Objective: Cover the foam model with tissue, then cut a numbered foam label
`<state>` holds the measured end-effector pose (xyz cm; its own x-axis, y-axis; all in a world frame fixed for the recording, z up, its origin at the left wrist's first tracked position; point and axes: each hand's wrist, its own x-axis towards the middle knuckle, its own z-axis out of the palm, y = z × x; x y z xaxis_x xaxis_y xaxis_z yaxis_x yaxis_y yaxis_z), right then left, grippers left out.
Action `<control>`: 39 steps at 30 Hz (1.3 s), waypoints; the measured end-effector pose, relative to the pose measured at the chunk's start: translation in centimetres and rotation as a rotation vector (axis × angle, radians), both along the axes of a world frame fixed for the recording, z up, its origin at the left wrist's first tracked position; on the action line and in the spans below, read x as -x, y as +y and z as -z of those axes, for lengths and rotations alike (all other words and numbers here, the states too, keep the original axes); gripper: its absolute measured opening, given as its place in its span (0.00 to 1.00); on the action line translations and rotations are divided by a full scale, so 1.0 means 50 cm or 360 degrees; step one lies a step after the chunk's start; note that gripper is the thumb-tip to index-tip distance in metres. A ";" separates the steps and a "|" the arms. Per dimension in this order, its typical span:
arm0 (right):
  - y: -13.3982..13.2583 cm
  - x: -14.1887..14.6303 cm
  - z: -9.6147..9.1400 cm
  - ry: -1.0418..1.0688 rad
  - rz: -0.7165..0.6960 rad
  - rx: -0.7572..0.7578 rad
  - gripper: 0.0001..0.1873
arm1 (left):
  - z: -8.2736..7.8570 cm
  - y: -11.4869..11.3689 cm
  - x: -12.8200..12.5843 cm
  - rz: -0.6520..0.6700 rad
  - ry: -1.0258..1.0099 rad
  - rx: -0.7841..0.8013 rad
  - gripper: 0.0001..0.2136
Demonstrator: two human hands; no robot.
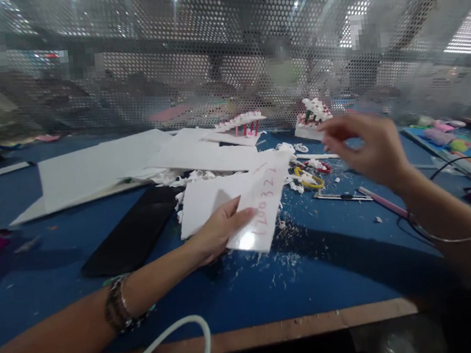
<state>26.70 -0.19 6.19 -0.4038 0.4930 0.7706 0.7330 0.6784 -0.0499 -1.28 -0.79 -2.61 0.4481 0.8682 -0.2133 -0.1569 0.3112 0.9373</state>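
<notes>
My left hand point(219, 230) grips the near corner of a white foam sheet point(262, 199) with red writing on it, thumb on top, lifting its edge off the blue table point(238, 287). My right hand point(366, 147) hovers above the table to the right, fingers curled and pinched together; whether anything small sits between them I cannot make out. Under that hand lie a pink pen point(382, 201), a metal cutter point(341, 195) and a yellow ring point(311, 179). White foam scraps point(280, 258) litter the table around the sheet.
Larger white foam boards point(101, 167) lie at the back left, a black flat panel point(135, 233) beside them. Two small white-and-red foam models point(241, 125) point(314, 114) stand by a perforated metal screen point(207, 51). A white cable point(179, 331) loops at the wooden front edge. Coloured items point(452, 141) sit far right.
</notes>
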 end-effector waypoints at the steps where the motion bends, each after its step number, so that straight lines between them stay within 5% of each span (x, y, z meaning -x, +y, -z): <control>1: 0.006 -0.022 -0.014 0.0123 0.0059 0.0138 0.07 | -0.002 0.001 0.000 -0.0024 0.0030 -0.0047 0.22; 3: 0.027 -0.062 -0.028 0.0139 0.0213 0.0355 0.10 | -0.003 0.002 -0.001 -0.0012 0.0108 -0.0123 0.22; 5: 0.057 -0.085 -0.018 -0.0194 0.0397 0.0633 0.12 | -0.002 0.001 -0.002 0.0023 0.0158 -0.0154 0.23; 7: 0.093 -0.087 0.014 -0.0785 0.0625 0.1024 0.17 | 0.001 0.001 -0.002 0.0030 0.0140 -0.0184 0.25; 12: 0.157 -0.053 0.108 -0.1084 0.0726 0.1215 0.18 | 0.016 0.008 0.001 0.0025 0.0073 -0.0395 0.28; 17: 0.162 -0.044 0.120 -0.1212 0.0796 0.1136 0.18 | 0.020 0.013 0.005 0.0060 0.0063 -0.0472 0.26; 28: 0.070 -0.016 0.016 -0.1415 0.1122 0.0226 0.17 | 0.013 0.009 0.001 0.0059 -0.0094 -0.0420 0.22; 31: 0.066 -0.036 0.025 -0.1121 0.1050 0.0472 0.19 | 0.020 0.009 0.004 0.0117 -0.0082 -0.0489 0.18; 34: 0.057 -0.045 0.067 -0.0480 0.0782 0.0886 0.17 | 0.019 0.004 0.003 0.0195 -0.0019 -0.0590 0.12; 37: 0.025 -0.029 0.113 0.0278 0.0213 0.1304 0.20 | 0.007 0.000 -0.002 0.0233 0.0069 -0.0654 0.10; 39: -0.006 -0.007 0.133 0.0498 -0.0154 0.1434 0.24 | -0.005 -0.001 -0.008 0.0272 0.0115 -0.0700 0.12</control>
